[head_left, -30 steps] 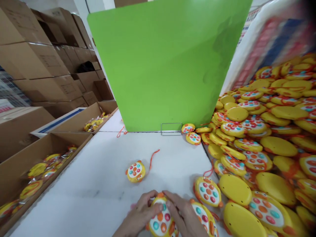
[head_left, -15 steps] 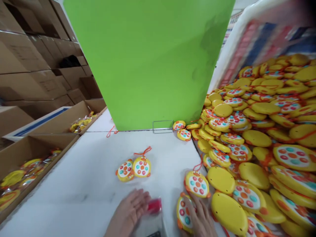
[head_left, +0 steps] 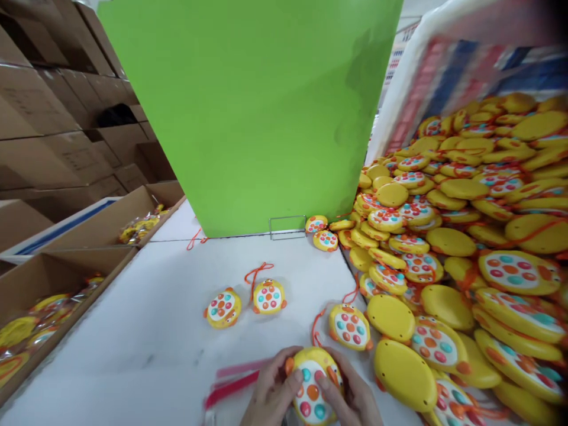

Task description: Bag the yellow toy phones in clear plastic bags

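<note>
Between my hands is a yellow duck-shaped pop toy with coloured bubbles on a white face. My left hand wraps its left side, thumb on the bubbles. Gripping its right side, my right hand also has its thumb on the face. Left of my left hand lie blurred red strips, whose kind I cannot make out. Another duck toy with an orange cord lies just beyond my right hand. Two more, a left one and a right one, rest farther up the white table.
A large heap of the same toys covers the right side. An upright green panel stands at the back, with a small wire frame at its foot. Cardboard boxes holding bagged toys line the left; stacked cartons rise behind.
My right hand has brought a toy leftward from beside the heap, and both hands now hold it. The two toys on the table have moved apart. The red item now appears as longer strips.
</note>
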A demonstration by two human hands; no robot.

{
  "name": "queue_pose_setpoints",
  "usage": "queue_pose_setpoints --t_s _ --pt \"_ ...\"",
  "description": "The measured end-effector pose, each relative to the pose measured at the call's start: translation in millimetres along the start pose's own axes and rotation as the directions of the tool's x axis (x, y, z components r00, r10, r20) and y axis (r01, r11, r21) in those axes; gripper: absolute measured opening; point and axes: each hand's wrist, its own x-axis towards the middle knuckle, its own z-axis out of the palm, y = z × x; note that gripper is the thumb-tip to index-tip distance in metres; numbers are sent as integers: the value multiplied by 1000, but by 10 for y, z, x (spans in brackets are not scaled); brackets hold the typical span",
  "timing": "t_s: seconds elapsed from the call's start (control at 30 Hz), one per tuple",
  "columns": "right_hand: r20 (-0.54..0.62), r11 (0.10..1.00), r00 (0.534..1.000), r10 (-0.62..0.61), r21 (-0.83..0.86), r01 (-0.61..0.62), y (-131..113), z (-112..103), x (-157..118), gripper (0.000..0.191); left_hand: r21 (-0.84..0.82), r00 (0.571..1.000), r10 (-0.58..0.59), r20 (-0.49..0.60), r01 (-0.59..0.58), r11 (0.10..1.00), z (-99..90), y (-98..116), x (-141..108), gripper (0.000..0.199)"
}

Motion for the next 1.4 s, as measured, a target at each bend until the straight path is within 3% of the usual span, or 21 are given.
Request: queue_pose_setpoints --t_s 0.03,0.17,0.27,0.37,0.5,0.6,0.67,0.77,0.83,0.87,0.97,1.03,1.13,1.2,1.3,1.4 --pt "-2 998 999 38 39 -38 -50 26 23 40 30 1000 9 -14 -8 1000 6 -3 -29 47" --pt "30 994 998 59 90 -62 -176 147 83 40 117 993 17 113 -30 993 33 14 -77 71" --pt "20 971 1000 10 241 -14 -133 253 59 52 220 997 64 43 -72 973 47 57 -81 69" --pt "-50 918 998 39 396 -16 0 347 5 68 108 994 104 -14 -102 989 47 76 -93 69" --pt "-57 921 995 83 386 -55 179 409 -47 71 -14 999 31 30 -31 999 -2 49 -93 64" --pt "-73 926 995 70 375 -37 212 427 -64 71 16 997 5 -71 -3 1000 -60 44 -108 58" --pt "-79 936 996 51 350 -21 161 417 -62 68 40 991 3 -132 2 999 -87 57 -141 59" --pt "93 974 995 -21 227 -1 7 322 -13 62 81 995 16 -101 -8 997 -109 80 -183 62" --pt "166 997 983 -73 -14 77 -88 186 68 54 102 994 61 -93 -51 993 -134 82 -165 59" --pt "143 974 983 -116 -177 140 -118 99 125 51 96 990 85 -114 -74 993 -156 79 -138 55" --pt "15 719 945 -327 -645 259 -112 -186 334 47 -13 974 120 -190 -125 992 -253 68 -8 42" --pt "48 477 917 -395 -843 250 -54 -338 471 46 -147 969 93 -231 -129 981 -329 76 87 38" --pt "158 121 928 -337 -970 209 21 -433 608 55 -291 953 56 -299 -147 946 -431 113 202 35" --pt "197 -49 930 -310 -980 191 30 -421 658 64 -339 936 50 -348 -175 924 -487 148 262 25" --pt "238 -137 921 -307 -969 205 -3 -373 722 65 -410 905 13 -424 -204 889 -561 210 342 6" --pt "216 38 928 -304 -970 239 -54 -362 804 62 -477 877 -42 -478 -220 851 -630 286 410 8"
